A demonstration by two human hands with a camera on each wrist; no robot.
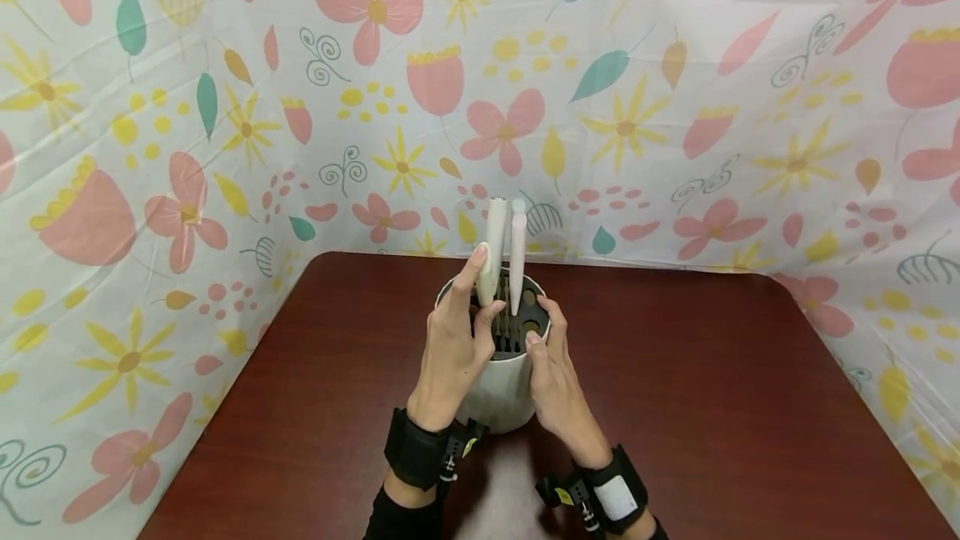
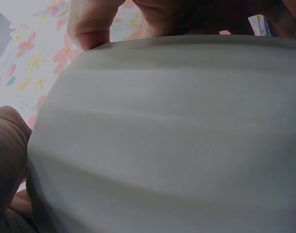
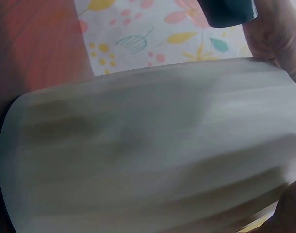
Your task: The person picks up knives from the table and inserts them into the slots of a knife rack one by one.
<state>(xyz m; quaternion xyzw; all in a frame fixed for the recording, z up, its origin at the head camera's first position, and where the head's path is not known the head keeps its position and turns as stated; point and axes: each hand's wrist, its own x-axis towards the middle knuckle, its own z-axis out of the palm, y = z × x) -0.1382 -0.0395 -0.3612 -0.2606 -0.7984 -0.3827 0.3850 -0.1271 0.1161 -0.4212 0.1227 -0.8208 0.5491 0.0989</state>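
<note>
A round white knife holder (image 1: 498,394) with a dark slotted insert (image 1: 530,307) stands upright on the table. Two pale handles rise from it: a cream knife handle (image 1: 496,227) on the left and a pinkish-white handle (image 1: 517,252) beside it. Whatever lies below the handles is hidden in the holder. At the cream handle's lower part, my left hand (image 1: 453,348) pinches with thumb and index finger. My right hand (image 1: 558,382) grips the holder's right rim, thumb over the top edge. Both wrist views are mostly filled by the holder's smooth wall (image 2: 162,121).
The dark red-brown table (image 1: 697,407) extends to both sides of the holder. Behind it hangs a white cloth (image 1: 600,157) with pink, yellow and green flower prints. A dark teal object (image 3: 229,10), cut off by the frame, shows at the top of the right wrist view.
</note>
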